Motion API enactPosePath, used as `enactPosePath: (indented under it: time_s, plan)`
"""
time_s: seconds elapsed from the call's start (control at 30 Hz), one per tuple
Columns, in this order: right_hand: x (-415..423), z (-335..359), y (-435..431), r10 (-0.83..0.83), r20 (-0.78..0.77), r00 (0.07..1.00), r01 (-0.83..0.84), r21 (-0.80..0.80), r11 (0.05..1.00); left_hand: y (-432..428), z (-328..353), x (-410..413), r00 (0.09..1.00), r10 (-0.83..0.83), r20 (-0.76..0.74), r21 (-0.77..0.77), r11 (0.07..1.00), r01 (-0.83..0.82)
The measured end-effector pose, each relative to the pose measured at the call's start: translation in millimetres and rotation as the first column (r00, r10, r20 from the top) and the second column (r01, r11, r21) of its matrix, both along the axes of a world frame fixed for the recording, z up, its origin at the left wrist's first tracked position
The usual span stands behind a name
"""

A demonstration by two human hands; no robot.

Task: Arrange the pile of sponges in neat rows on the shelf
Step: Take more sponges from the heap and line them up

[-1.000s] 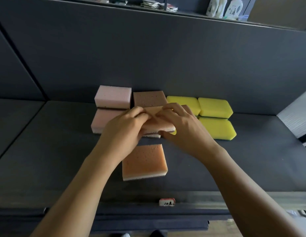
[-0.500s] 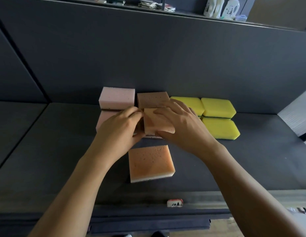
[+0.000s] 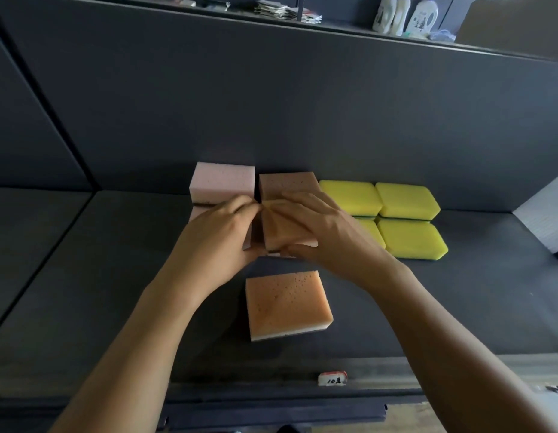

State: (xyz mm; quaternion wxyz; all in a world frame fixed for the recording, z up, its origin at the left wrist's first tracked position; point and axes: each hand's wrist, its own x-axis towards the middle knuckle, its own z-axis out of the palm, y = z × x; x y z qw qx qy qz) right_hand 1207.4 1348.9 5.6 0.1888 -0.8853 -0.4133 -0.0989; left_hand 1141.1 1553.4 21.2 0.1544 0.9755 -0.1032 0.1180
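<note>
On the dark shelf (image 3: 84, 276) an orange sponge (image 3: 282, 232) sits in the second row, just in front of a brown sponge (image 3: 287, 182) at the back wall. My right hand (image 3: 327, 229) grips it from the right, fingers over its top and thumb at its front. My left hand (image 3: 221, 242) holds its left side and covers most of a pink sponge. Another pink sponge (image 3: 223, 182) stands at the back left. Yellow sponges (image 3: 408, 201) lie in two rows on the right. A loose orange sponge (image 3: 287, 304) lies nearer the front.
A small price tag (image 3: 332, 378) sits on the shelf's front rail. White bottles (image 3: 405, 14) and packets stand on the shelf above. A white panel (image 3: 546, 220) borders the right end. Bare shelf stretches left of the sponges.
Both hands have turned the orange sponge from a slanted pose to square with the row and lowered it behind the loose one. The view has shifted slightly.
</note>
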Motion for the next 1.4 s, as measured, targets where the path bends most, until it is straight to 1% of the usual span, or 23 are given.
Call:
enactPosePath:
  time_s: [0.13, 0.27, 0.4, 0.43, 0.53, 0.67, 0.77, 0.83, 1.0, 1.17, 1.23, 1.4]
  plan:
    - [2.8, -3.9, -1.0, 0.001, -0.002, 1.000, 0.000, 0.024, 1.000, -1.6, 3.5, 3.9, 0.998, -0.013, -0.056, -0.015, 1.000, 0.012]
    - [2.9, 5.9, -10.0, -0.015, -0.056, 0.998, 0.019, 0.077, 0.997, -7.9, 7.0, 10.5, 0.994, -0.022, -0.107, 0.036, 0.999, 0.026]
    - [7.8, 8.2, -16.0, -0.063, -0.092, 0.994, 0.064, 0.010, 0.998, -15.3, 8.5, 16.1, 0.991, -0.035, -0.127, 0.084, 0.995, 0.046]
    - [7.9, 7.4, -15.6, -0.065, -0.091, 0.994, 0.067, 0.023, 0.997, -16.5, 8.5, 17.3, 0.991, -0.034, -0.132, 0.089, 0.995, 0.046]
    - [7.0, 1.4, -12.7, -0.075, -0.026, 0.997, 0.076, 0.066, 0.995, -17.8, 8.2, 20.6, 0.991, -0.034, -0.132, 0.092, 0.995, 0.046]
    - [7.4, -4.1, -12.3, -0.121, -0.037, 0.992, 0.124, 0.101, 0.987, -16.9, 9.5, 21.5, 0.989, -0.061, -0.132, 0.062, 0.996, 0.069]
    - [9.7, -3.3, -12.8, -0.137, -0.012, 0.991, 0.137, 0.128, 0.982, -16.0, 12.8, 22.7, 0.988, -0.074, -0.133, 0.039, 0.996, 0.080]
    - [11.0, -4.0, -9.9, -0.144, -0.016, 0.989, 0.145, 0.108, 0.984, -14.7, 11.6, 25.8, 0.990, -0.083, -0.118, 0.040, 0.995, 0.088]
    - [14.5, -8.8, -2.9, -0.182, -0.012, 0.983, 0.183, 0.001, 0.983, -8.0, 2.2, 31.5, 0.991, -0.104, -0.087, 0.097, 0.989, 0.112]
    - [16.1, -2.7, -1.1, -0.118, 0.007, 0.993, 0.118, -0.018, 0.993, 8.8, -0.6, 32.0, 0.995, -0.062, -0.074, 0.082, 0.994, 0.068]
    - [19.0, -3.1, 4.4, -0.106, 0.010, 0.994, 0.106, -0.058, 0.993, 15.0, -1.5, 33.0, 0.996, -0.046, -0.075, 0.082, 0.995, 0.052]
    - [26.6, -6.3, 9.1, -0.078, 0.005, 0.997, 0.078, -0.134, 0.988, 17.7, -3.4, 34.4, 0.992, -0.071, -0.108, 0.038, 0.996, 0.075]
